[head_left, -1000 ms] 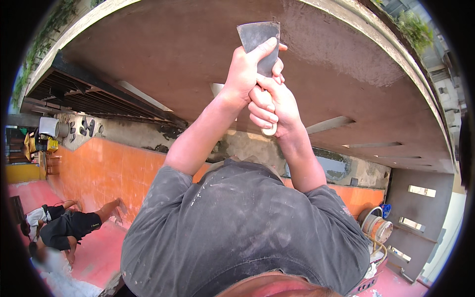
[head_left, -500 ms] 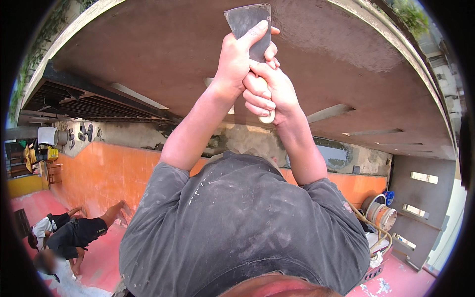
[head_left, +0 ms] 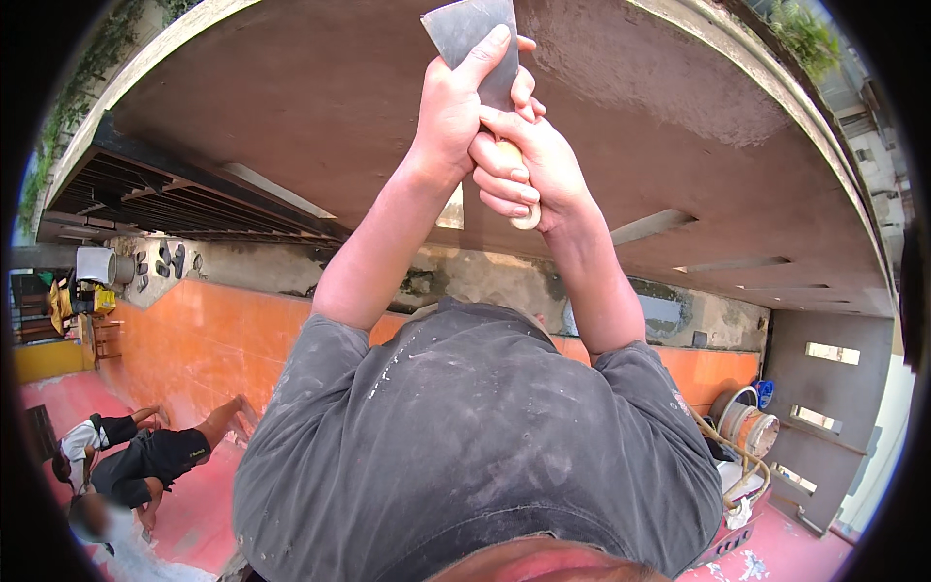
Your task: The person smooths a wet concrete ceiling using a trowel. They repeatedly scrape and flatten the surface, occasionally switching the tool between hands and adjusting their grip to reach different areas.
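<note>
Both my hands are raised at arm's length toward the top of the head view, gripping one scraper point(head_left: 473, 34) with a broad dark metal blade and a pale handle. My left hand point(head_left: 450, 114) is closed around the blade, its thumb laid flat on the metal and its fingertips curling round the far side. Just below, my right hand point(head_left: 535, 167) wraps the handle, whose rounded end shows beneath the fingers. Behind the blade stretches a brown wall point(head_left: 291, 107); whether its edge touches the surface cannot be made out.
Slots pierce the wall, and a rougher, lighter patch point(head_left: 669, 82) lies right of the scraper. A dark slatted grille point(head_left: 194, 189) is at left. Orange tiling point(head_left: 233, 315) runs behind me. Another person point(head_left: 150, 456) bends over the pink floor at lower left; buckets point(head_left: 749, 424) stand at right.
My hands and the scraper have shifted slightly up and to the left, the blade tilting a little more leftward. Both grips look the same.
</note>
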Action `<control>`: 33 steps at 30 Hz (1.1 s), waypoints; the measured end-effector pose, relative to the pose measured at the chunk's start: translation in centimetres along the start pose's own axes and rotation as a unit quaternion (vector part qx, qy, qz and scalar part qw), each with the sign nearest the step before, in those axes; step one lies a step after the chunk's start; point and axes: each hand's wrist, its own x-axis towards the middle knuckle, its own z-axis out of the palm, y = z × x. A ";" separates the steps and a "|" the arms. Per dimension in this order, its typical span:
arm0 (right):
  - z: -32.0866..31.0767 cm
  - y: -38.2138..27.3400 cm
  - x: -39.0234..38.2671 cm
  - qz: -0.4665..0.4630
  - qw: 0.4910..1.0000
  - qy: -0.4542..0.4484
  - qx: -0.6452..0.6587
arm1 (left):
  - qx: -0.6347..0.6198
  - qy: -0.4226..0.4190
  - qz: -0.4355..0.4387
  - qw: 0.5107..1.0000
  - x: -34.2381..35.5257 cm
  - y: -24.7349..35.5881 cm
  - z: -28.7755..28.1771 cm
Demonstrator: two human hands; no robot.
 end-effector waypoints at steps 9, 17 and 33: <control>-4.0 1.5 -6.2 0.078 0.996 -0.015 -0.044 | 0.042 0.021 0.069 0.997 -4.3 -2.2 -5.5; -7.6 2.6 -11.3 0.110 0.990 0.045 -0.074 | 0.233 -0.019 0.048 0.971 -4.4 -3.4 -1.9; -14.8 -0.1 -18.1 0.138 0.988 0.049 -0.046 | 0.367 0.109 -0.019 0.924 -7.9 -9.9 -1.4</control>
